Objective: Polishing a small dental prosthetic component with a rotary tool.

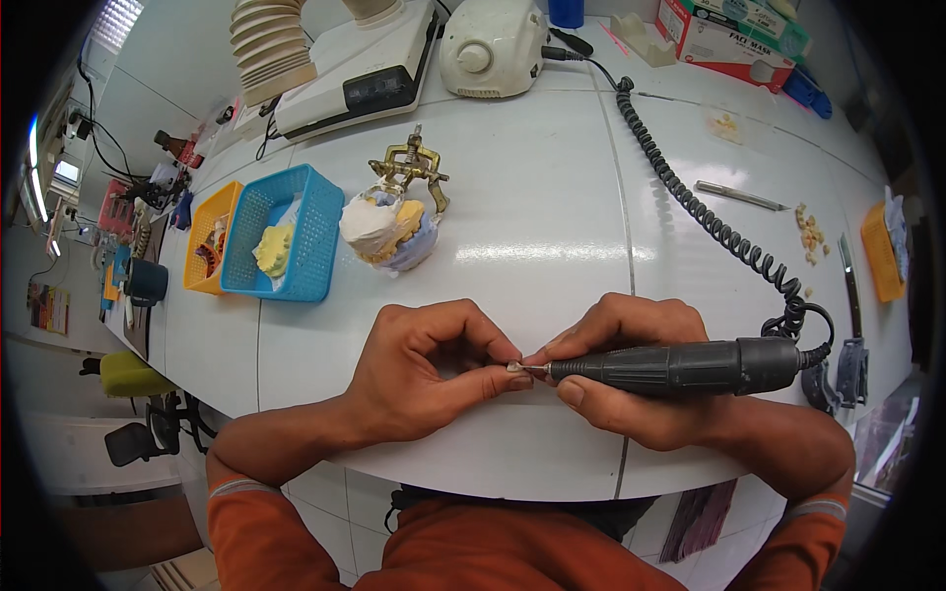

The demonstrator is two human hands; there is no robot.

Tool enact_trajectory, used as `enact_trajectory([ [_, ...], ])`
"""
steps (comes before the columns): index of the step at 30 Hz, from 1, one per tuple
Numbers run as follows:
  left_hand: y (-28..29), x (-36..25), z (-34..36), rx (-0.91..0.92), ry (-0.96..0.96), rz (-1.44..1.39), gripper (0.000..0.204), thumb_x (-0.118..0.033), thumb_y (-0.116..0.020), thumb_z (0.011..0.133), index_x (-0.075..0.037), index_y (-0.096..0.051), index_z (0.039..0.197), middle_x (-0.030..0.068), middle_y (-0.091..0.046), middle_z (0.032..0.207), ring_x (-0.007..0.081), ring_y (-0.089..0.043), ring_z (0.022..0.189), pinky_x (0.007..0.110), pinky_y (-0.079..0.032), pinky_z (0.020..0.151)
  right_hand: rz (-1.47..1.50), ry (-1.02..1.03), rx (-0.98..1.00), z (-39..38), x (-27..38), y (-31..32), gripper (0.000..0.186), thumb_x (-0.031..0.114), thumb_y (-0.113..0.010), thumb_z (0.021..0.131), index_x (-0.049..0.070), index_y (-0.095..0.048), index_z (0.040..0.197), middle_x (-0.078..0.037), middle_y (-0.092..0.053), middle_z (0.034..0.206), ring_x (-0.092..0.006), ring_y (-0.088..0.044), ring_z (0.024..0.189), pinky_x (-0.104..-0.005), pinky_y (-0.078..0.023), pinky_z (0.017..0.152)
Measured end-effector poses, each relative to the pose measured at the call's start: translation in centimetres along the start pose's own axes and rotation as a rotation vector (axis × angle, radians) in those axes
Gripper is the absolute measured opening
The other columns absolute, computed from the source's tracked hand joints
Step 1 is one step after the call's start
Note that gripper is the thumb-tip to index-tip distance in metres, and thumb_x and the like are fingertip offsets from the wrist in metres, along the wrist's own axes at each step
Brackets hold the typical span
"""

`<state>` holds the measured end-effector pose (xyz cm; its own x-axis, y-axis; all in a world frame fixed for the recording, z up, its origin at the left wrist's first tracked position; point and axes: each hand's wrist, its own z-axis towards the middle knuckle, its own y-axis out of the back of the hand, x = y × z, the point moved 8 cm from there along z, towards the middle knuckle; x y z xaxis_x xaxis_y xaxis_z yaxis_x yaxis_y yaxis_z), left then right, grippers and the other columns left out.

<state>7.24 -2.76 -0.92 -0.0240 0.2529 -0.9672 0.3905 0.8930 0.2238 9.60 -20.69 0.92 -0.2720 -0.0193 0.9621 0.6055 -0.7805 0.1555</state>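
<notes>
Tooth piece [514, 366] pinched in left hand [424, 374] fingertips above the surface [552, 197], right hand [631, 369] gripping grinder handpiece [680, 367] with bur touching it; looks mid-trim, next move needs steady light contact.

1. A blue mesh basket [284, 232] sits toward the left edge of the white tiled worktop [552, 197], holding a yellowish cast.
2. An orange basket [212, 236] touches its left side.
3. A plaster dental model in a brass articulator [396, 219] stands just right of the blue basket.
4. A cream control unit with a round dial [491, 46] sits at the far edge, beside a white extractor box with a ribbed hose [340, 59].
5. A slim metal instrument [741, 196] lies toward the right edge, near small tooth-coloured pieces [810, 234].
6. A carton of face masks [729, 34] occupies the far right corner.
</notes>
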Motion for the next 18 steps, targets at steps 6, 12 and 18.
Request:
enact_trajectory([
  [6,-0.01,-0.3,0.0,0.004,0.0,0.026,0.012,0.008,-0.08,0.089,0.005,-0.071,0.097,0.0141,-0.078,0.096,0.0184,-0.078,0.092,0.03,-0.063,0.082,0.002,-0.027,0.017,-0.05,0.07,0.02,0.02,0.01,-0.078,0.09,-0.003,-0.07,0.102,-0.012,-0.077,0.082,-0.0125,-0.074,0.072,-0.0265,-0.057,0.064],
  [12,-0.02,-0.12,-0.04,0.007,0.003,0.021,0.012,0.009,-0.079,0.09,0.005,-0.071,0.098,0.0139,-0.077,0.095,0.0183,-0.078,0.092,0.03,-0.063,0.082,0.0,-0.005,-0.007,-0.08,0.02,-0.01,0.019,0.01,-0.077,0.09,-0.003,-0.07,0.102,-0.012,-0.076,0.082,-0.0127,-0.074,0.072,-0.0269,-0.057,0.064],
  [18,-0.05,0.0,-0.08,0.006,0.001,0.001,0.012,0.01,-0.079,0.09,0.006,-0.07,0.098,0.0142,-0.077,0.096,0.0185,-0.077,0.091,0.03,-0.063,0.082,0.012,-0.02,-0.013,-0.13,-0.07,0.04,0.019,0.01,-0.077,0.09,-0.003,-0.07,0.102,-0.012,-0.076,0.082,-0.0134,-0.074,0.072,-0.0274,-0.057,0.065],
])
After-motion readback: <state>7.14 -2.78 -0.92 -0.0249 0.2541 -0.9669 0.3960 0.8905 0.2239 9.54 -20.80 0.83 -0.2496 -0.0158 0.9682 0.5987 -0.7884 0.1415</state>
